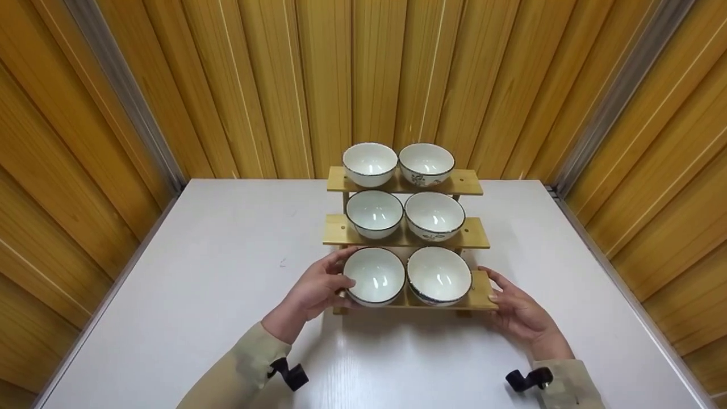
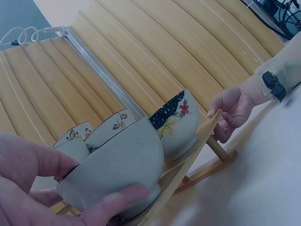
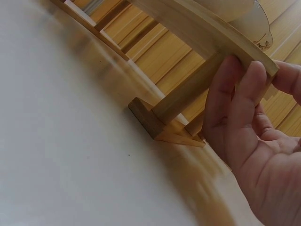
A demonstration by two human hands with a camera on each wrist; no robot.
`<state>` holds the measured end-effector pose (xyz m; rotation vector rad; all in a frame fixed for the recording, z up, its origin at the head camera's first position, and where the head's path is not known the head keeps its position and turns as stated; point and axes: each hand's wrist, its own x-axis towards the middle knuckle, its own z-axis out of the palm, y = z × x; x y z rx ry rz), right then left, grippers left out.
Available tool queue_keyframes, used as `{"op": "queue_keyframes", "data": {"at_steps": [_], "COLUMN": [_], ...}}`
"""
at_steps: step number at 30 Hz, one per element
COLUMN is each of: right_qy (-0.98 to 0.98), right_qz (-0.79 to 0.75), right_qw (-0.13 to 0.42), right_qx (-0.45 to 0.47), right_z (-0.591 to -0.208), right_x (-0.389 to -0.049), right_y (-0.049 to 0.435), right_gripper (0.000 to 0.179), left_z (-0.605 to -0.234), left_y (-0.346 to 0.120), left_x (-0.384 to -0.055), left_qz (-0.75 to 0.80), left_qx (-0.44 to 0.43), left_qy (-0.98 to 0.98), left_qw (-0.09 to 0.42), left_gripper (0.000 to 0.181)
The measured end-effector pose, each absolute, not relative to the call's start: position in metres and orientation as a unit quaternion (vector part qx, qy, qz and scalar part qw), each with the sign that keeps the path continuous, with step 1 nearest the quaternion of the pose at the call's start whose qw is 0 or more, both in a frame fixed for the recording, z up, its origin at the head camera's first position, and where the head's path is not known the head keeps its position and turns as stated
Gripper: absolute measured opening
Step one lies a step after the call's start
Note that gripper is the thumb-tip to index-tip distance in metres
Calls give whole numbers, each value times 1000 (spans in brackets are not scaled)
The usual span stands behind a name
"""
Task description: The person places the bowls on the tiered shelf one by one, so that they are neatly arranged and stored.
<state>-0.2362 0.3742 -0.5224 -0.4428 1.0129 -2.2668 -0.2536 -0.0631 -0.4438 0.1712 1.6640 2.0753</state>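
A three-tier wooden stand carries white bowls with dark rims, two side by side on each tier. My left hand grips the front-left bowl, thumb at its rim and fingers round its outer side. That bowl sits on the lowest board in the left wrist view. Beside it stands the front-right bowl, whose outside has a dark blue patch and flowers. My right hand pinches the right end of the lowest board, fingers beneath it.
Behind are the middle bowls and the top bowls, each pair one step higher. The stand rests on a white table. Wood-look panels wall in the back and both sides. Cables show at the left wrist view's top corner.
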Motion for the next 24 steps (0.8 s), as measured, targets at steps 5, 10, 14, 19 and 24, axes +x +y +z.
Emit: {"op": "queue_keyframes", "data": {"at_steps": [5, 10, 14, 19, 24], "right_qy": [377, 368, 361, 362, 371], "right_qz": [-857, -861, -867, -864, -857], "right_qw": [306, 304, 303, 303, 308], "right_qx": [-174, -175, -164, -174, -180], "right_z": [-523, -524, -524, -523, -522], "right_x": [-237, -239, -239, -240, -241], "right_y": [375, 374, 373, 374, 376], "right_gripper": [65, 66, 65, 65, 66], "left_z": [-444, -443, -444, -445, -446], "left_y": [-63, -65, -68, -75, -88], "left_x": [-254, -255, -254, -252, -249], "left_qz": [754, 748, 744, 747, 756], "left_qx": [68, 78, 82, 88, 93], "left_qy": [607, 607, 609, 604, 593], "left_qw": [241, 255, 261, 263, 262], "left_gripper": [74, 72, 71, 67, 67]}}
